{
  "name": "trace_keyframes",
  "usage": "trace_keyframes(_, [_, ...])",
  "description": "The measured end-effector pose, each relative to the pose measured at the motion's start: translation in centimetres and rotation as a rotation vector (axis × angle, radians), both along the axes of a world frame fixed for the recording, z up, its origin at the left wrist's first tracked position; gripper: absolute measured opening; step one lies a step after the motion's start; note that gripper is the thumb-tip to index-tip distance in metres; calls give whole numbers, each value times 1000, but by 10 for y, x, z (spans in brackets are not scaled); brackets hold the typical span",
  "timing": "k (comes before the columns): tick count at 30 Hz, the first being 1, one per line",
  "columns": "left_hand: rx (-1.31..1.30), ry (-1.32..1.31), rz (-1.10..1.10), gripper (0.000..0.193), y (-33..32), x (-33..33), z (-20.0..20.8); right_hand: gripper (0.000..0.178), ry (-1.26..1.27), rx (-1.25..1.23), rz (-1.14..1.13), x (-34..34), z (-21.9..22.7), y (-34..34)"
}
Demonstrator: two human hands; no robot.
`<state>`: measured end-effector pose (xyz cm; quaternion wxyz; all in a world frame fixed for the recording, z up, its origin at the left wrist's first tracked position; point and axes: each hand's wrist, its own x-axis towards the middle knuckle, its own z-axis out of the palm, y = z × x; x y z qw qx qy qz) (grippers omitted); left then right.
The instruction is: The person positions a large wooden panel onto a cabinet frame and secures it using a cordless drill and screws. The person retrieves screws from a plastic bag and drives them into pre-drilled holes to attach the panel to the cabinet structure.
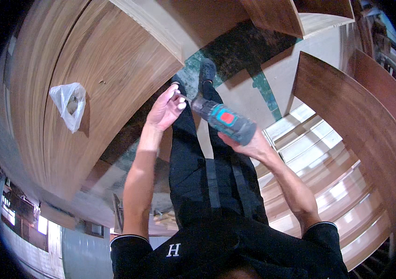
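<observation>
My right hand (pixel 252 145) is wrapped round a dark cordless drill (pixel 243 130) with teal trim and a red patch. The drill points up and left, its thin bit (pixel 185 97) reaching to the fingers of my left hand (pixel 166 109). Those fingers are curled and pinched at the bit's tip; whatever small thing they hold there is too small to name. Both hands are in the air above my legs. Off to the left, a wood-grain cabinet panel (pixel 114 69) carries a crumpled clear plastic bag (pixel 71 109) with something brownish inside.
Stacked pale panels (pixel 342 190) lie at the lower right, beside a tall curved-looking brown board (pixel 370 111). An open wooden cabinet box (pixel 323 18) stands at the far right. Stained green flooring (pixel 235 51) shows around my shoes (pixel 207 69).
</observation>
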<state>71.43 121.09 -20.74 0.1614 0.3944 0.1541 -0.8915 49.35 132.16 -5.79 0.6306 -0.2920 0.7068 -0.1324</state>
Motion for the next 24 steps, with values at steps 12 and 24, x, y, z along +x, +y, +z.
trace_keyframes(12, [-18,-401,7,38,13,-37,-58,41,475,-312,338,51,-51,-11])
trace_keyframes(24, [-73,-403,-3,32,8,-33,-68,38,483,-297,370,57,-56,-17])
